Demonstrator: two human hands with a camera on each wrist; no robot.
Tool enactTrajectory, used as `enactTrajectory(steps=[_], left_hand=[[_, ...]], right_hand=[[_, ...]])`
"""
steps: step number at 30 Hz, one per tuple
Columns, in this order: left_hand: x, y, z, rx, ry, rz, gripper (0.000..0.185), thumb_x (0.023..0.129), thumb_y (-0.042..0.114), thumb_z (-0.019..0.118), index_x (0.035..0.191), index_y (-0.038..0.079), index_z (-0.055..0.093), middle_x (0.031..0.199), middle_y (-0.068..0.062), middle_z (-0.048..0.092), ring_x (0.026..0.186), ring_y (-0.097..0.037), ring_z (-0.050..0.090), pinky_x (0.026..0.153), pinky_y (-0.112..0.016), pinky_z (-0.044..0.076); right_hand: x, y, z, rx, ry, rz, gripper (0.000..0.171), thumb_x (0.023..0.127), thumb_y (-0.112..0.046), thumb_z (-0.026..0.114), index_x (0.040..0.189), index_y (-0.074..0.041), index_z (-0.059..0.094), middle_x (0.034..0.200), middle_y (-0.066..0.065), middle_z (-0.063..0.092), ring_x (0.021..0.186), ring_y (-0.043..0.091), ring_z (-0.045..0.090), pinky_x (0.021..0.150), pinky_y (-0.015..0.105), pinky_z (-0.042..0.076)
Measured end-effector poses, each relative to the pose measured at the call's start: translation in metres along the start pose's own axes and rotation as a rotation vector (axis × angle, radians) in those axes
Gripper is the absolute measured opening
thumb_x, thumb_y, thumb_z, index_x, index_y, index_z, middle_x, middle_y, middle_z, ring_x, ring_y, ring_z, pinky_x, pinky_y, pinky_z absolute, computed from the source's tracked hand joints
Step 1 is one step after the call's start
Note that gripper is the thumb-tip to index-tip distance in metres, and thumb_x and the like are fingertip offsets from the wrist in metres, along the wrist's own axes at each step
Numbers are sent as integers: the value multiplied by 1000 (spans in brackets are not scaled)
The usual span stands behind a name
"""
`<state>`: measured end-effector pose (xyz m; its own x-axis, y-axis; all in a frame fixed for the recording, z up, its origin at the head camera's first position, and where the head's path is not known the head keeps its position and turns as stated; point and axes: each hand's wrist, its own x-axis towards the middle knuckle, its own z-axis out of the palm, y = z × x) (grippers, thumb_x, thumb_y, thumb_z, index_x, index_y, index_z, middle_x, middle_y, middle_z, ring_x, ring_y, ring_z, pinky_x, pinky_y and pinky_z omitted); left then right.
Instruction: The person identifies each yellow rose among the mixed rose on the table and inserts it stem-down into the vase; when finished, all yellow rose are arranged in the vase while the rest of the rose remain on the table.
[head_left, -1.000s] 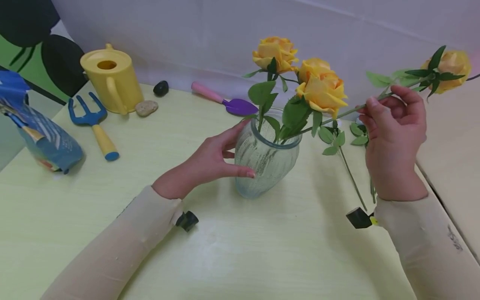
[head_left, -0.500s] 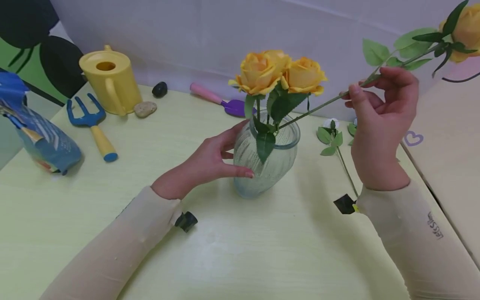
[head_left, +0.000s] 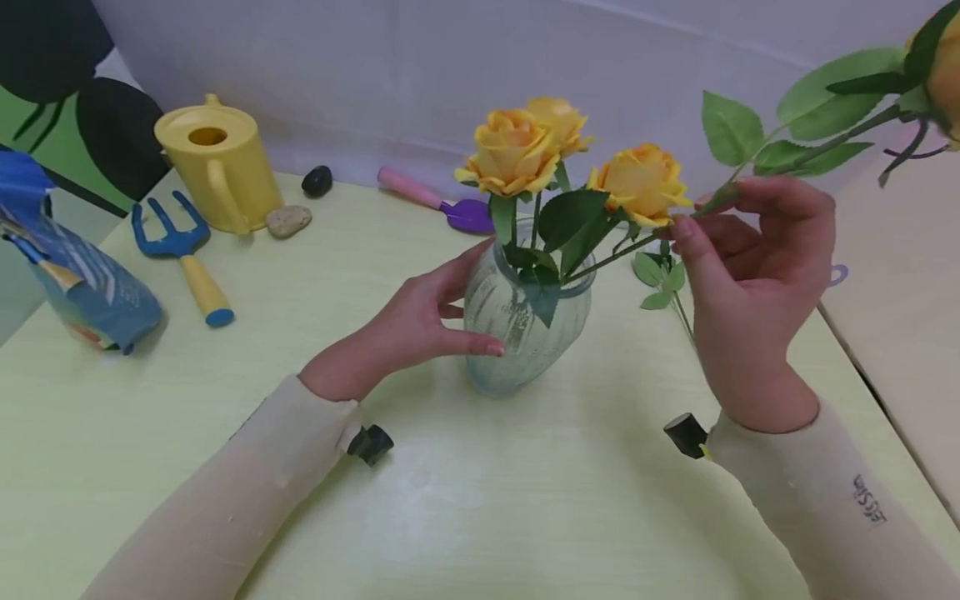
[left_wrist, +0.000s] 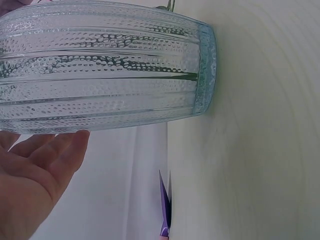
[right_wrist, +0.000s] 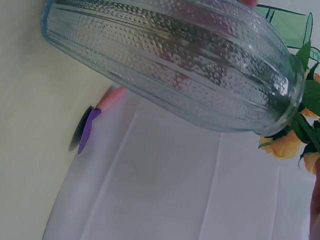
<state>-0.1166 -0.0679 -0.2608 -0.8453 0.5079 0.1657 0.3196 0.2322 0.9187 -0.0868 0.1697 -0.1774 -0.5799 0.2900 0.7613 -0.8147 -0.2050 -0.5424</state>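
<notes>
A clear ribbed glass vase [head_left: 525, 342] stands on the table with several yellow roses [head_left: 517, 150] in its mouth. My left hand [head_left: 420, 321] grips the vase from its left side, thumb in front and fingers partly hidden behind. In the left wrist view, the fingertips of my left hand [left_wrist: 45, 170] touch the glass [left_wrist: 100, 75]. My right hand [head_left: 765, 283] pinches the stem of another yellow rose [head_left: 947, 79], whose bloom is cut off by the frame's edge. That stem slants down to the left, its lower part at the vase's mouth, where leaves hide the end.
White flowers with green leaves [head_left: 660, 283] lie right of the vase, partly behind my right hand. Behind it is a purple trowel [head_left: 468, 215]. Farther left are a yellow watering can [head_left: 225, 167], a blue hand fork [head_left: 176, 240], two stones [head_left: 288, 221] and a blue bag [head_left: 90, 275].
My right hand has moved left and down toward the vase, bringing the held stem along. The roses in the vase have shifted, one leaning right again. My left hand stays in place on the vase.
</notes>
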Motion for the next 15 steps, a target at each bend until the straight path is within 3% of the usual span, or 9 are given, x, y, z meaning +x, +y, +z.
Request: enactTrajectory(steps=[8,15], left_hand=[[0,0,2,-24,3,10,101,68,16,83,147,30,22,142,0,40,120,-18,48,90,-34,48],[0,-1,0,-8,5,14,101,68,18,83,147,31,21,142,1,39,120,-18,48,90,-33,48]], right_hand=[[-23,13,-1,-94,-155,-11,33,71,20,65,97,12,45,92,19,53,67,25,63,70,28,55],[-32,23,4,-99,-159,-64,31,71,17,66,93,14,44,82,19,54,64,25,62,69,31,55]])
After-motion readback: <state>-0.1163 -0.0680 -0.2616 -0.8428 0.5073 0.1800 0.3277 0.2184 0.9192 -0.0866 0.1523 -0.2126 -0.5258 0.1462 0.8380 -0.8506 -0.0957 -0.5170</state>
